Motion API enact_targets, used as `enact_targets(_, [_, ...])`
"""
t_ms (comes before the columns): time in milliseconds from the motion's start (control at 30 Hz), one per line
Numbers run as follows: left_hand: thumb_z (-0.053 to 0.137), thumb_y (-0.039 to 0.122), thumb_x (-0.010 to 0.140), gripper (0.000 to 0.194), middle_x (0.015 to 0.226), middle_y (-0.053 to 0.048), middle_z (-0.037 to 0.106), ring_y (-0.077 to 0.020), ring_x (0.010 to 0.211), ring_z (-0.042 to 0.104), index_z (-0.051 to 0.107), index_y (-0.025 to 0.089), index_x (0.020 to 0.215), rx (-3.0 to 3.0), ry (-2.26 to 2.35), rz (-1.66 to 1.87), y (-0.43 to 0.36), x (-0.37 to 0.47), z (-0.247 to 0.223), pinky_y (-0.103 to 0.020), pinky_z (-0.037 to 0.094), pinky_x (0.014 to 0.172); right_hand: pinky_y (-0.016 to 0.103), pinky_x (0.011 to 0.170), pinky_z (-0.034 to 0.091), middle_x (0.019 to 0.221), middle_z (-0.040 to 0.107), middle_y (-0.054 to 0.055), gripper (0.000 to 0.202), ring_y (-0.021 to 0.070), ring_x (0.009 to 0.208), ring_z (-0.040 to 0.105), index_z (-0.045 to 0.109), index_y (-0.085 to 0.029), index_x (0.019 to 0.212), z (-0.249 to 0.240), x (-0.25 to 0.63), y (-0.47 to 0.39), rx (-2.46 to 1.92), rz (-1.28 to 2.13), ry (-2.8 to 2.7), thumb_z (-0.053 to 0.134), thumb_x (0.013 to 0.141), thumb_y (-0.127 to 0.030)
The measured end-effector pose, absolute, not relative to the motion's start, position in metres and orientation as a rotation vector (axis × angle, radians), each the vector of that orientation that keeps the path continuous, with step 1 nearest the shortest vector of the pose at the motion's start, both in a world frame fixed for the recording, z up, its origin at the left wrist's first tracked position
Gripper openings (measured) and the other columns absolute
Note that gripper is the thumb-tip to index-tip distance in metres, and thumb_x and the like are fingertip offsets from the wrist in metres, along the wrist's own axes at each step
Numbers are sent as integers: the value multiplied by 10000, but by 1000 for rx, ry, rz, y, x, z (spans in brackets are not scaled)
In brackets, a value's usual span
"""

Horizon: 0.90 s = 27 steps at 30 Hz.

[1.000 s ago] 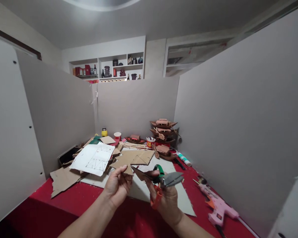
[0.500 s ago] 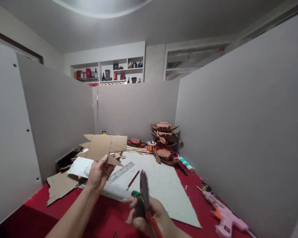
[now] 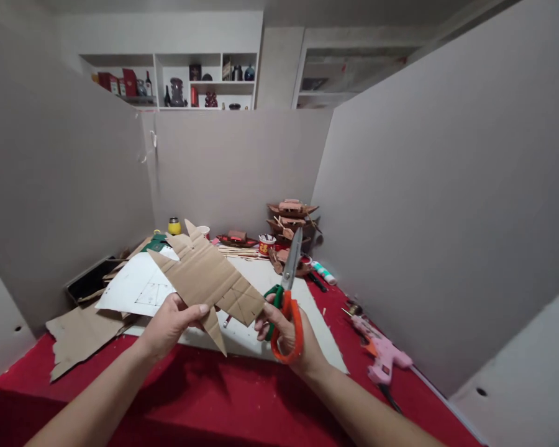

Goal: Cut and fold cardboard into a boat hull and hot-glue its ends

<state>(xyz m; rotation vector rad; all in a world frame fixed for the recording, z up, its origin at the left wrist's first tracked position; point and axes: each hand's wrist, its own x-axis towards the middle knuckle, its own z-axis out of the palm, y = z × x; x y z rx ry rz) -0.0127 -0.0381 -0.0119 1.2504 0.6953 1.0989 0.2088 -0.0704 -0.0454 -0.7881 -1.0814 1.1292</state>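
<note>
My left hand (image 3: pixel 170 326) pinches the lower edge of a cut cardboard piece (image 3: pixel 209 273) with pointed flaps and pencil lines, its thumb on top. The scissors (image 3: pixel 291 267), one handle green and one orange, are held in my right hand (image 3: pixel 291 332), blades together and pointing up. Fingertips of that hand touch the cardboard's right corner. Under the cardboard on the left is a white sheet (image 3: pixel 135 282) with a drawn figure. A white board (image 3: pixel 307 310) lies beneath both hands, and a pencil partly shows behind the cardboard.
Model boats (image 3: pixel 291 217) are stacked at the back, beside a red-and-white cup (image 3: pixel 266 244) and thin wooden sticks (image 3: pixel 242 252). A pink glue gun (image 3: pixel 382 354) lies on the red cloth at right. Cardboard scraps (image 3: pixel 81 332) and a yellow jar (image 3: pixel 174 226) are on the left.
The cardboard has turned, its right end now lower and near my right hand. My right hand has risen with the scissors to the cardboard. The view has tilted down.
</note>
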Motion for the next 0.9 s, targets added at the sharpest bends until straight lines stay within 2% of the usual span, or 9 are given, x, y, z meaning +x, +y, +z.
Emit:
enact_targets(200, [756,257,690,178,693,-55,706,-147,589,588,724,109,784,1301,751,987,-23,-8,-12,-223,437,555,228,473,474,556,653,-17,455,122,462,580,430,-186,949,-45,212,-70,-918,1196,-1059,746,717,-417])
enact_targets(333, [761,246,683,173,516,14,575,-91,472,452,660,112,645,1272,744,974,-10,-4,-10,-197,337,474,223,483,462,545,647,-25,442,132,490,595,427,-194,932,-51,216,-66,-909,1215,-1029,752,720,-407])
enact_targets(433, [764,248,686,188,485,48,505,-67,458,389,637,114,650,1251,710,931,-1,-2,-12,-178,300,454,222,498,467,562,651,-26,399,125,498,599,434,-194,932,-59,219,-64,-898,1257,-1040,743,750,-368])
enact_targets(533, [760,224,694,212,671,3,639,-88,566,514,682,128,866,1172,653,900,7,2,-16,-176,386,519,213,510,470,578,652,-22,345,113,511,600,451,-190,921,-67,222,-64,-930,1294,-1065,723,783,-352])
enact_targets(600, [738,195,717,332,888,-56,703,-141,732,613,667,148,1038,1097,586,864,10,6,-19,-231,475,657,210,521,474,582,650,-22,320,110,522,602,462,-191,919,-71,223,-64,-952,1316,-1071,714,795,-344])
enact_targets(667, [711,183,745,374,1009,-104,707,-197,850,647,648,142,1111,1032,520,816,12,10,-21,-315,504,775,208,525,478,586,651,-26,313,108,528,603,466,-199,941,-75,224,-65,-970,1334,-1046,712,800,-334])
enact_targets(800, [692,191,774,394,1033,-134,711,-237,903,662,632,126,1158,958,494,757,12,11,-26,-403,492,872,200,509,475,588,653,-29,314,103,516,597,464,-220,950,-78,226,-64,-980,1393,-959,714,799,-337])
enact_targets(900, [695,213,780,385,1001,-110,717,-221,880,663,635,143,1154,928,513,757,9,8,-29,-389,490,882,211,509,481,596,660,-17,289,111,514,605,478,-217,933,-79,227,-62,-1005,1424,-939,707,804,-338])
